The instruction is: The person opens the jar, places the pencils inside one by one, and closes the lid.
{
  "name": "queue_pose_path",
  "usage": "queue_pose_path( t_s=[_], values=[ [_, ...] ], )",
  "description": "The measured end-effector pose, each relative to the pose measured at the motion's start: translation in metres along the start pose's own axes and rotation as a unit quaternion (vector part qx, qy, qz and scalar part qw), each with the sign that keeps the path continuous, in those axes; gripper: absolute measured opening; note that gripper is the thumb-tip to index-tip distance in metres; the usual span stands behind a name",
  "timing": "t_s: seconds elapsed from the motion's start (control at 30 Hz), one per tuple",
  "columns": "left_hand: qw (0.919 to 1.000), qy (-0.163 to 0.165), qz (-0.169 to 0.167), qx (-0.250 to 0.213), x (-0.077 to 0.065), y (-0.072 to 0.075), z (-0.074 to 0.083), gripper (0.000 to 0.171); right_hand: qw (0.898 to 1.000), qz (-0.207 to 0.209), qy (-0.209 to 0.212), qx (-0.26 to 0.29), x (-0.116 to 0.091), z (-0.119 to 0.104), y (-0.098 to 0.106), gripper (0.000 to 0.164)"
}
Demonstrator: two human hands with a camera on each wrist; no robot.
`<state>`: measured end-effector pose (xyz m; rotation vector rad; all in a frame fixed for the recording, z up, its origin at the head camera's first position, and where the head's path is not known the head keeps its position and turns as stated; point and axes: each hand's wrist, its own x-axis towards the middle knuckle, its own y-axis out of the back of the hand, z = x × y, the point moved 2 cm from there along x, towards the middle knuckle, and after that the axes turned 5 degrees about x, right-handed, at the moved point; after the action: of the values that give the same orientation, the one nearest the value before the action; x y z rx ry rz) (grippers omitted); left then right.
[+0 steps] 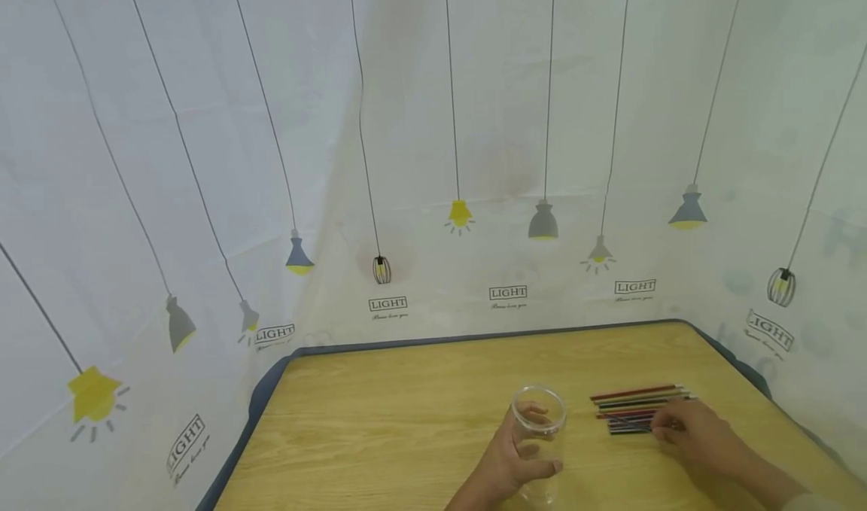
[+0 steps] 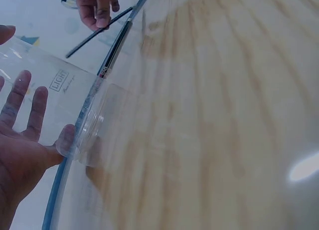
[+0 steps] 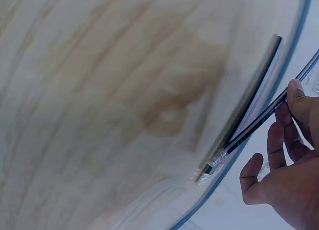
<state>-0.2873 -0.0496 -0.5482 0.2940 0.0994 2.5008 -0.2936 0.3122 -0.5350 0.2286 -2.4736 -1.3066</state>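
Note:
My left hand grips a clear plastic cup, its open rim up, standing at the front of the table. In the left wrist view, spread fingers show through the wall of the cup. Right of it, my right hand pinches a dark pencil between thumb and fingertips. That pencil slants up from the others in the right wrist view, its far end over theirs. Several pencils, red, dark and natural wood, lie side by side under and beyond the right hand.
The wooden table has a dark blue edge strip along the back and sides. White sheeting printed with hanging lamps and the word LIGHT rises close behind the table and at both sides.

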Motion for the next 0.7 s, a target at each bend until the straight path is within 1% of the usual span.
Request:
queue_pose_path(
  t_s=[0.1,0.3,0.43,0.53,0.7],
  values=[
    [1.0,0.0,-0.001,-0.002,0.0,0.0,0.0,0.072,1.0,0.006,-0.006,0.021,0.0,-0.011,0.007,0.005],
    [1.0,-0.005,0.007,0.003,0.002,0.001,0.0,0.069,0.997,0.025,-0.021,0.064,0.001,-0.037,0.019,0.007],
    [1.0,-0.005,0.006,0.004,0.002,0.001,-0.001,0.069,0.996,0.035,-0.017,0.084,0.004,-0.053,0.023,0.011],
    [1.0,-0.003,0.003,0.0,0.002,0.001,-0.002,0.068,0.994,0.038,-0.034,0.101,0.005,-0.067,0.025,0.018],
    [0.9999,-0.003,-0.003,-0.013,0.001,0.0,-0.001,0.068,0.985,0.026,-0.084,0.148,0.009,-0.093,0.029,0.03]
  ],
)
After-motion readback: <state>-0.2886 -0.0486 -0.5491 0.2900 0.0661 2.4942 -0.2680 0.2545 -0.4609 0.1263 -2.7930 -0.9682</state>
